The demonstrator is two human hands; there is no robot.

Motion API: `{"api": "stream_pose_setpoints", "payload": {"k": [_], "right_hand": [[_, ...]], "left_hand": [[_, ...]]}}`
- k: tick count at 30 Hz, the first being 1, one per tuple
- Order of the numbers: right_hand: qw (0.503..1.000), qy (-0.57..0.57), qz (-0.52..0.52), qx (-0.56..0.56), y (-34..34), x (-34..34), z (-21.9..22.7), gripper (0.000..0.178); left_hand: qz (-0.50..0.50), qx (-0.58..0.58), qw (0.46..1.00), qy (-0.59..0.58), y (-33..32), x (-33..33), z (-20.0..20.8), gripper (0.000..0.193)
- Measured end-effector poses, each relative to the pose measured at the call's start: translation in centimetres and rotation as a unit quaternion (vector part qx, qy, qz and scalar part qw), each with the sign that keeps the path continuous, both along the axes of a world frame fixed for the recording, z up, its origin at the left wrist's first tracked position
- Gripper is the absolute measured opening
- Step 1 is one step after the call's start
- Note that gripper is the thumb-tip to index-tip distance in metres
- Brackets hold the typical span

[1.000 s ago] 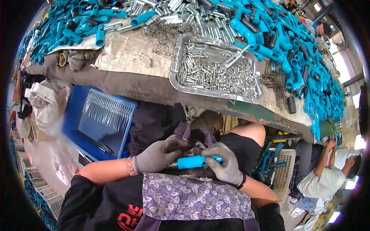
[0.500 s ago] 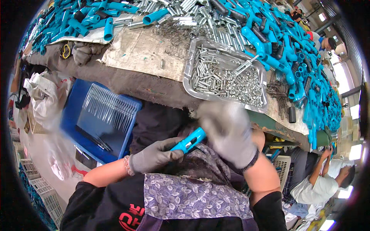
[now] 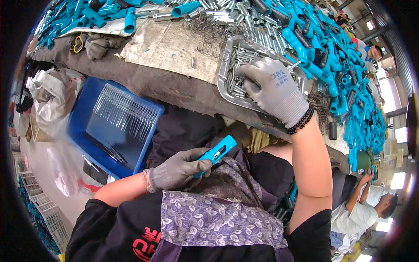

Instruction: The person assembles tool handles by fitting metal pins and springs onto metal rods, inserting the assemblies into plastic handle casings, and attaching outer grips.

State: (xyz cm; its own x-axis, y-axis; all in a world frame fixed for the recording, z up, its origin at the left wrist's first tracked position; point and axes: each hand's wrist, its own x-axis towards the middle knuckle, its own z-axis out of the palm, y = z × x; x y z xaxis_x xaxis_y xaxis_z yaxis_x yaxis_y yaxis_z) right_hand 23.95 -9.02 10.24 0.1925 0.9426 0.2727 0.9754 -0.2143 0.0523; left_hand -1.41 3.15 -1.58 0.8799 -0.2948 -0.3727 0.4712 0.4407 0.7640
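Observation:
My left hand (image 3: 179,170), in a grey glove, is closed round a turquoise tubular handle (image 3: 218,150) held tilted above my lap. A slot in the handle's side shows metal or dark parts inside, and its open end points up and right. Over the silver tray (image 3: 227,94), my gloved right hand (image 3: 270,85) reaches down with curled fingers among small metal pins (image 3: 238,56). Its fingertips are partly hidden, so what they grip cannot be made out. The right hand also covers much of the tray's contents.
Turquoise handles (image 3: 301,43) and metal tubes (image 3: 262,32) heap up behind the tray. Coil springs (image 3: 209,48) lie on the cloth (image 3: 152,43). At left stands a blue bin (image 3: 89,126) holding thin metal rods (image 3: 126,111). A co-worker (image 3: 362,209) sits at right.
My right hand has moved from beside the turquoise handle up and right into the tray of pins. My left hand still holds the handle, now with its end raised slightly.

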Motion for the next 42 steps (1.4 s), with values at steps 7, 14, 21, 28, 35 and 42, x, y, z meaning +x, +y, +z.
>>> {"api": "stream_pose_setpoints", "payload": {"k": [7,14,21,28,35,42], "right_hand": [[0.999,0.042,-0.029,0.007,-0.4,0.3,-1.1,0.015],[0.928,0.368,-0.025,0.058,-5.0,-7.9,1.2,0.02],[0.892,0.439,-0.08,0.067,-6.8,-12.4,-4.9,0.014],[0.91,0.372,-0.11,0.145,-6.8,-13.5,-6.4,0.013],[0.801,0.54,-0.209,0.15,-8.3,-13.6,-8.9,0.01],[0.602,0.703,-0.341,0.168,-11.4,-12.8,-13.7,0.027]], "left_hand": [[-0.018,-0.023,0.999,0.038,0.0,0.1,0.7,0.063],[0.039,-0.011,0.999,-0.008,0.2,-0.3,0.5,0.052],[0.043,-0.026,0.995,0.087,0.2,0.2,2.0,0.045],[0.022,0.041,0.996,0.071,0.0,0.3,1.2,0.043],[-0.005,0.095,0.992,0.079,-0.2,0.4,1.2,0.041],[-0.201,0.376,0.904,0.016,-1.5,5.5,1.9,0.041]]}}
